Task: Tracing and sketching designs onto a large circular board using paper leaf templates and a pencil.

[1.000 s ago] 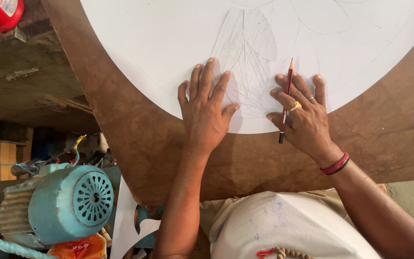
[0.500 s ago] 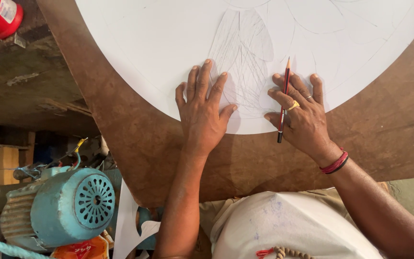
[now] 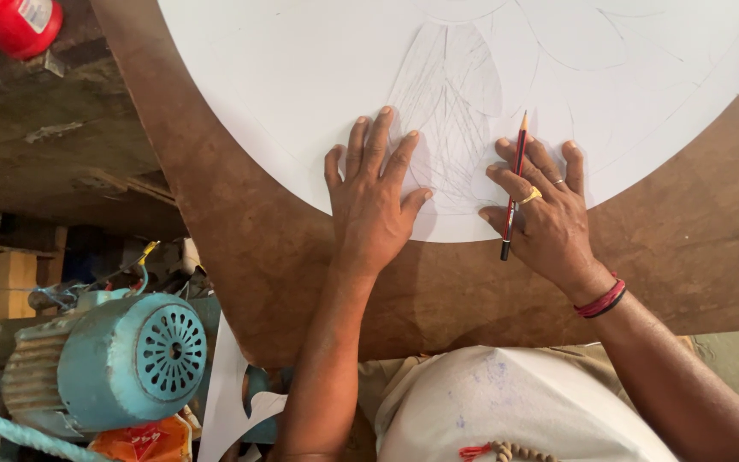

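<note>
Your left hand (image 3: 373, 210) lies spread flat on the sheet (image 3: 301, 77), right hand (image 3: 549, 214) pinching the pencil (image 3: 513, 184); keep the sheet pinned.

Bare forearms; red-and-black thread band (image 3: 602, 300) at right wrist; gold ring (image 3: 530, 196); white garment (image 3: 506, 411).
</note>
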